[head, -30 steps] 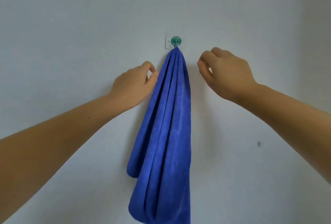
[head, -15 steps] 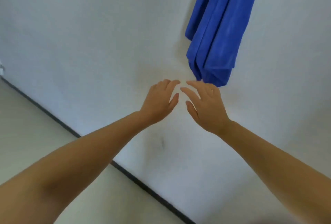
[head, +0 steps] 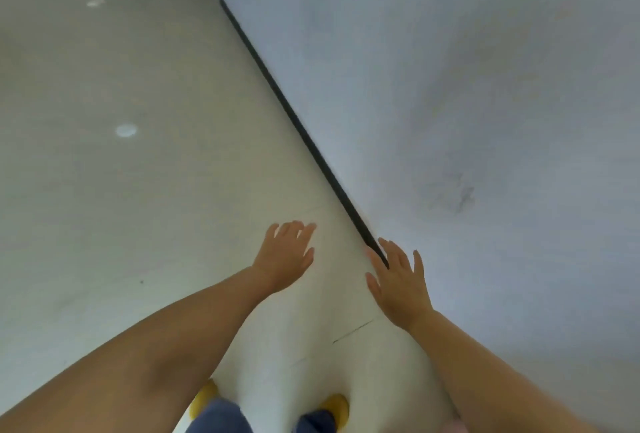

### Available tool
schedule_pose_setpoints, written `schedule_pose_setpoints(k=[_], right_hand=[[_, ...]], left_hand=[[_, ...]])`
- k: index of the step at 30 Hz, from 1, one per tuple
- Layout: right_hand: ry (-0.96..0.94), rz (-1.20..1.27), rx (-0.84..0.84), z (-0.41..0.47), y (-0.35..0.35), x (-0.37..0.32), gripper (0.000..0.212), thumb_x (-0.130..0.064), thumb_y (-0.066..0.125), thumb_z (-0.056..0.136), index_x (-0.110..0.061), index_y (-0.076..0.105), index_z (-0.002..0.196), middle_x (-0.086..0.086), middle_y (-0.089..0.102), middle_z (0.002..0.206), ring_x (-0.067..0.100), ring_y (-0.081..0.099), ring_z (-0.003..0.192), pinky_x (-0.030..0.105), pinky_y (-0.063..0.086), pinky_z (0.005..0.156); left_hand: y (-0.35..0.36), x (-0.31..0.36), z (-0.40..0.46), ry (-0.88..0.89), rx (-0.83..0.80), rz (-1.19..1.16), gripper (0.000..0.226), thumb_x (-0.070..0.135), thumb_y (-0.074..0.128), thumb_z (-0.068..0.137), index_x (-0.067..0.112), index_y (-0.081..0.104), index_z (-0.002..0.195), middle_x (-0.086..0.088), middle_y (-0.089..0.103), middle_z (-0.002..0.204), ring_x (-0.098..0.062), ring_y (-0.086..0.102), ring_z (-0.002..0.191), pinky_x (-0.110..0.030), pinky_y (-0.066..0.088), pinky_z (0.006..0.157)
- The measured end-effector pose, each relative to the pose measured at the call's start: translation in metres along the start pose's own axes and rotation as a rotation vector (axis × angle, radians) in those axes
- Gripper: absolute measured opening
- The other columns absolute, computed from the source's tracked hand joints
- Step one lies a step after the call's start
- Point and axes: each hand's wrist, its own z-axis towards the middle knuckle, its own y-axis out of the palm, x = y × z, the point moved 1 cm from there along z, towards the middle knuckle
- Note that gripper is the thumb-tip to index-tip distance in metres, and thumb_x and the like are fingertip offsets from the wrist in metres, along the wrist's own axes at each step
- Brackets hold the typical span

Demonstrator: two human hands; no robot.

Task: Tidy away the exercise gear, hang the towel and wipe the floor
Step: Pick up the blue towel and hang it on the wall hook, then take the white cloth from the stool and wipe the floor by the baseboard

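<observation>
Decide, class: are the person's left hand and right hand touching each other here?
Apart. The head view shows pale floor plainly between the left hand and right hand, both with fingers spread, holding nothing.

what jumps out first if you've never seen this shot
Two bare hands, the left hand and right hand, reach forward at the middle with fingers spread, holding nothing. A dark baseboard cuts diagonally between the pale floor on the left and the white wall on the right. Yellow shoes peek in at the bottom.

A dark skirting strip (head: 301,124) edges the white wall (head: 467,86); yellow shoes (head: 337,406) below.
</observation>
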Motion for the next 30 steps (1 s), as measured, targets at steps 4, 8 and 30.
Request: schedule_pose_setpoints(k=[4,8,30], right_hand=[[-0.193,-0.044,-0.065,0.028,0.010,-0.091,0.051,-0.043,0.021,0.095,-0.025,0.047,0.135,0.006,0.053,0.137,0.025,0.052,0.125,0.059,0.041,0.099],[-0.283,-0.008,-0.073,0.051,0.018,-0.196,0.052,-0.043,0.026,0.091,-0.025,0.050,0.133,0.005,0.054,0.136,0.024,0.053,0.124,0.057,0.041,0.099],[-0.562,0.087,-0.065,0.340,-0.039,-0.473,0.052,-0.042,0.016,0.099,-0.030,0.012,0.150,0.002,0.014,0.158,0.019,0.009,0.146,0.051,0.005,0.117]], left_hand=[[0.004,-0.081,-0.061,-0.160,-0.052,0.028,0.055,0.038,0.030,0.085,0.009,0.060,0.121,-0.009,0.067,0.102,-0.027,0.066,0.090,-0.047,0.053,0.082],[-0.001,-0.170,-0.116,-0.335,-0.109,0.002,0.062,0.042,0.018,0.091,0.012,0.039,0.141,-0.010,0.053,0.130,-0.027,0.051,0.119,-0.049,0.034,0.106],[-0.074,-0.486,-0.040,-0.717,-0.112,-0.012,0.056,0.043,0.025,0.099,0.020,0.013,0.149,-0.004,0.030,0.147,-0.022,0.031,0.134,-0.043,0.016,0.115]])
